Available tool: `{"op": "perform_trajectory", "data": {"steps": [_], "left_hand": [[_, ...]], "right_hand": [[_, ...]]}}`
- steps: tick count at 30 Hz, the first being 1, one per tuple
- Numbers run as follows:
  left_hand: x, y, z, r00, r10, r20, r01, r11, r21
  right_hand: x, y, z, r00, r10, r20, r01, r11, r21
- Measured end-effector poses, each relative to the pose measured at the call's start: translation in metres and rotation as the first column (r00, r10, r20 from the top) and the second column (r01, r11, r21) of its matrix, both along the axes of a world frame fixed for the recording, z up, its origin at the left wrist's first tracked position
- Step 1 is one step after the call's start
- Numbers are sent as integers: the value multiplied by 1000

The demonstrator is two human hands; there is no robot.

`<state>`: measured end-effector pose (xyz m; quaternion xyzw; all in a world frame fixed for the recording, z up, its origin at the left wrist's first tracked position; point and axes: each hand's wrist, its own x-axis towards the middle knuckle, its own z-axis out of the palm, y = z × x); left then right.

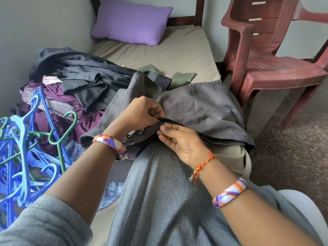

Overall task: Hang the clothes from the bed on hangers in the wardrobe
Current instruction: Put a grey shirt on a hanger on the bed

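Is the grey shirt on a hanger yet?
No. The grey shirt lies spread on the bed; the hangers sit piled beside it.

Soft, even daylight fills the room, with only faint shadows and no glare. The middle looks sharp. The wide lens bends the edges, so the red plastic chair (269, 55) leans and curves.

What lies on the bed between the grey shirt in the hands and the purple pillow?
In the head view, olive-green cloth pieces lie just beyond the grey shirt; then bare mattress up to the purple pillow.
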<state>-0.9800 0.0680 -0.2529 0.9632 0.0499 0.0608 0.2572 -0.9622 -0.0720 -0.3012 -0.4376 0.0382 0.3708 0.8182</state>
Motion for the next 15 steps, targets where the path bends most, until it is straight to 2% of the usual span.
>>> {"op": "perform_trajectory", "data": {"steps": [3, 7, 9, 13, 15], "left_hand": [[2, 0, 0, 999, 9, 36, -8, 1000, -10], [4, -3, 4, 993, -18, 114, 32, 992, -123], [2, -6, 5, 993, -82, 90, 97, 980, -177], [-2, -5, 2, 986, -166, -1, 164, 976, -140], [-4, -2, 0, 984, -177, -34, 168, 970, -176]], "right_hand": [[0, -1, 1, 1000, -23, 7, 23, 1000, 2], [-3, -2, 2, 999, -38, 5, 38, 998, -40], [-4, 0, 3, 999, -35, -12, 34, 999, -23], [-3, 1, 7, 996, -54, -65, 57, 997, 48], [-2, 0, 6, 994, -57, -96, 63, 996, 68]]}}
